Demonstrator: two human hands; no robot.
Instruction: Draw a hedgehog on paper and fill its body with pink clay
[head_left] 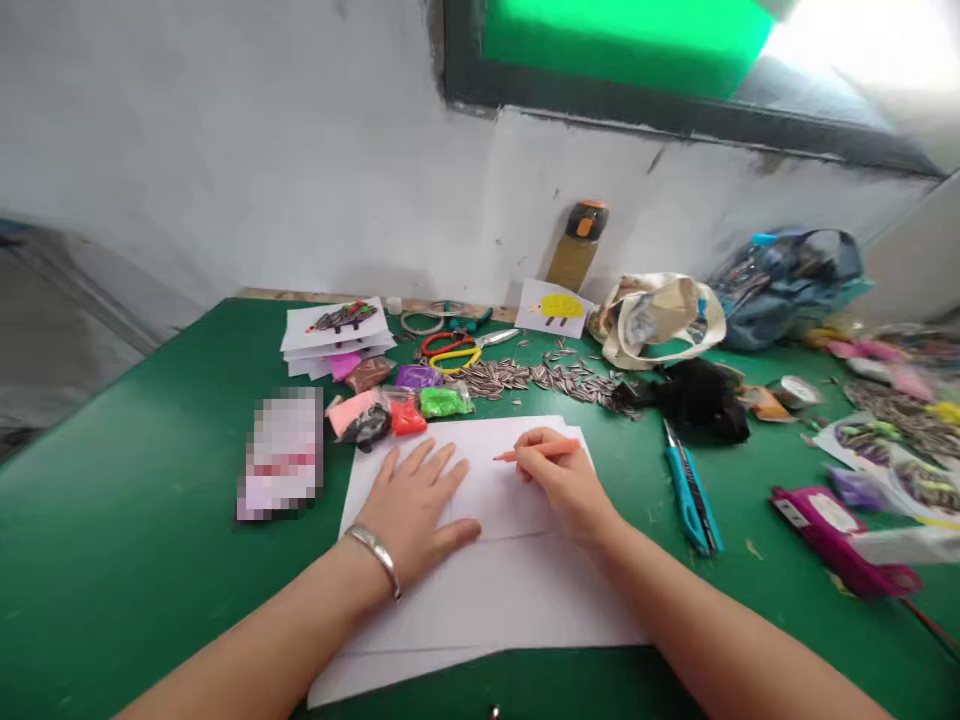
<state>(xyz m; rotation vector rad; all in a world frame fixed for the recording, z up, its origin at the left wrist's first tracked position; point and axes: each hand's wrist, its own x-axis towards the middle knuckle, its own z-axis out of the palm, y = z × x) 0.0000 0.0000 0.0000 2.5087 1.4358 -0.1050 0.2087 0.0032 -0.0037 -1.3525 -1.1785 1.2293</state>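
White paper sheets (pixel 480 590) lie stacked on the green table in front of me. My left hand (pixel 420 510) rests flat on the upper left of the top sheet, fingers spread, a silver bangle at the wrist. An orange pen (pixel 551 449) is pinched in my right hand (pixel 566 485). Its tip points left over the paper; whether it touches the sheet I cannot tell. No clear mark shows on the paper near the tip.
Behind the paper lie clay packets (pixel 444 402), scissors (pixel 454 355) and sunflower seeds (pixel 495 378). A blue utility knife (pixel 691 495), black bag (pixel 701 400) and magenta case (pixel 840 540) are at right. A bottle (pixel 579 245) leans on the wall; a blurred-out item (pixel 283 450) lies left.
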